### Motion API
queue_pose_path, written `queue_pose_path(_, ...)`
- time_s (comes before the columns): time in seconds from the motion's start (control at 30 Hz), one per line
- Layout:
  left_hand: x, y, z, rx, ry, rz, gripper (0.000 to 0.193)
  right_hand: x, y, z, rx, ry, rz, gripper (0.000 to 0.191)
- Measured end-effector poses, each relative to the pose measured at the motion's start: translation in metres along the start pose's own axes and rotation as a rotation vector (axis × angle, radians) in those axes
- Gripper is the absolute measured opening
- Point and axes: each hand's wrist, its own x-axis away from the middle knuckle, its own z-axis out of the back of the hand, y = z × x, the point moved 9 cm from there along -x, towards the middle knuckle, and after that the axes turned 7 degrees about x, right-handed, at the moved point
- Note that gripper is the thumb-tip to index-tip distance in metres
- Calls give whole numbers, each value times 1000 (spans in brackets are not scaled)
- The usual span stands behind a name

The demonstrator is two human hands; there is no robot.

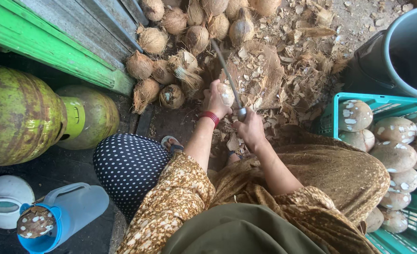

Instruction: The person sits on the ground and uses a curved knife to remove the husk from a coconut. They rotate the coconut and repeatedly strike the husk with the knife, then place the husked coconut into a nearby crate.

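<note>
My left hand [216, 99], with a red band at the wrist, grips a partly peeled pale coconut [227, 93] and steadies it on a wooden chopping block [258, 70] strewn with shell chips. My right hand [249, 127] is closed around the handle of a long knife [227, 71]. Its blade rises over the coconut and points away from me. A heap of brown husked coconuts [180, 28] lies just beyond the block.
A teal crate [346, 99] of peeled coconuts sits at right, with a dark bucket [396, 42] behind it. At left stand green gas cylinders [20, 113], a blue jug [72, 209] and a green wooden frame [44, 47]. Husk scraps cover the ground.
</note>
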Motion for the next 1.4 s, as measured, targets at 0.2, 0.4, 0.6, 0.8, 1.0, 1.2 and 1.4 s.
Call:
queue_pose_path(0.2, -5, 0, -3, -6, -14, 46, 120, -4, -3, -7, 105, 42, 24, 46)
queue_pose_path(0.4, -1, 1, -4, -138, -9, 12, 121, -1, 2, -10, 4, -69, -15, 38)
queue_pose_path(0.6, -6, -7, -7, -23, 3, 66, 118, -6, 8, -18, 26, 31, 19, 33)
queue_pose_path(0.8, 2, -8, -2, 129, 65, -152, 129, -13, 39, -34, -114, -159, -193, 31)
queue_pose_path(1.0, -3, -21, -3, 231, 30, -44, 128, 12, -31, 11, 39, 19, 89, 38)
queue_pose_path(1.2, 3, -19, -9, 28, 8, -42, 141, -6, -23, -17, 78, -65, -21, 36)
queue_pose_path(1.4, -6, -18, -6, 7, 47, -21, 113, 5, -21, -12, 38, -109, -75, 37)
